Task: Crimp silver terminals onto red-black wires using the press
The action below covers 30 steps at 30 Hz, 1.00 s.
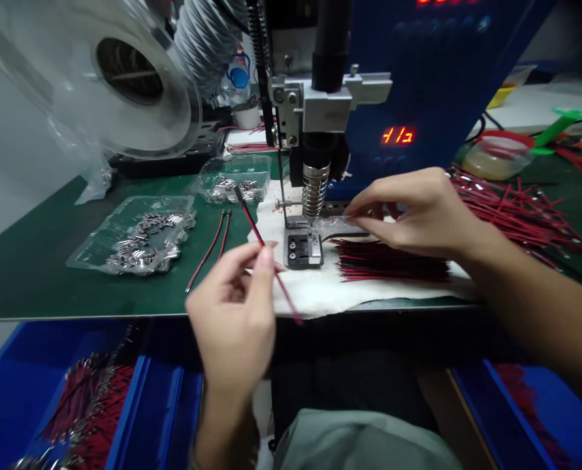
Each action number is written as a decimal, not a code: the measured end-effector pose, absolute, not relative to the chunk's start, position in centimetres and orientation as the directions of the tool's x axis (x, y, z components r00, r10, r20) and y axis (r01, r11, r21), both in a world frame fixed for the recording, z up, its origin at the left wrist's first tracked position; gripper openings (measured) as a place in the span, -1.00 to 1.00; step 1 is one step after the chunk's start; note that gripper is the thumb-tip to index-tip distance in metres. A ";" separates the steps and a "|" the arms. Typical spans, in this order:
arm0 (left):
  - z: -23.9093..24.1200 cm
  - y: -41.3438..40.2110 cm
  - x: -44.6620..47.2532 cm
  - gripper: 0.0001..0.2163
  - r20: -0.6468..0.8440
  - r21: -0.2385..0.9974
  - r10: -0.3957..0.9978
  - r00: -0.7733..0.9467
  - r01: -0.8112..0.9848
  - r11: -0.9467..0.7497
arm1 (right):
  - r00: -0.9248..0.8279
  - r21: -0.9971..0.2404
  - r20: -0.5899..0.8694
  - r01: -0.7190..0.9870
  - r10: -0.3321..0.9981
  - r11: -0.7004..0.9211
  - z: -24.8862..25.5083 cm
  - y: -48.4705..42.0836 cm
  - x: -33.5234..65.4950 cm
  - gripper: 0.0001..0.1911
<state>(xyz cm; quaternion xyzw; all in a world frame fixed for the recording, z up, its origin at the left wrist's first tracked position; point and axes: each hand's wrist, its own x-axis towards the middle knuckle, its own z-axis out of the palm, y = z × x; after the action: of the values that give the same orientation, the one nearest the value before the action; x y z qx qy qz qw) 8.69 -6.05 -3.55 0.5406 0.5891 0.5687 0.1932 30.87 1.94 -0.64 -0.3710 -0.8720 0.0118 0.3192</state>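
My left hand (242, 294) is closed in a pinch around a red-and-black wire (285, 295), in front of the machine's die. The wire slants up to the left and has a dark tip. At the right of the press die (304, 251), my right hand (408, 212) is closed, thumb and fingertips together. A dark wire (342, 235) runs from the die to its thumb, and the fingers partly hide its end. Just below this hand, a neat bundle of red-and-black wires (393, 262) lies on a white cloth (320, 294). The spring-wrapped press head (315, 189) stands over the die.
Clear trays (87, 251) of small metal parts sit on the left of the green table (31, 274), beside two loose wires (207, 254). A wire heap (511, 209) and a red-lidded tub (499, 153) are at right. Blue bins (144, 405) stand below the table edge.
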 end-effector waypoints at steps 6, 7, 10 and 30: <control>-3.2 -1.5 3.1 -0.78 0.563 0.457 0.803 -0.193 0.883 -0.109 | -0.637 -0.190 0.294 0.691 0.712 0.697 -0.4 3.1 32.2 -0.86; -3.2 -0.7 2.6 -0.78 0.563 0.399 0.808 -0.170 0.913 -0.085 | -0.644 -0.182 0.271 0.695 0.715 0.695 -0.4 3.0 32.2 -0.86; -3.5 1.2 1.9 -0.78 0.524 0.312 0.838 -0.151 0.950 -0.024 | -0.660 -0.163 0.229 0.699 0.716 0.696 -0.2 3.0 32.1 -0.85; -0.7 1.0 -5.6 -0.66 0.275 0.243 0.874 -0.401 0.908 0.340 | -0.780 -0.083 0.169 0.598 0.602 0.797 -0.1 2.9 31.7 -0.80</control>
<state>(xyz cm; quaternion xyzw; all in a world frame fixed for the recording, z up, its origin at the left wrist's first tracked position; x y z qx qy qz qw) -5.56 0.97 -0.72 0.5454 0.8171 0.1806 -0.0474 31.69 2.87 -0.12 -0.3180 -0.9434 0.0125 0.0939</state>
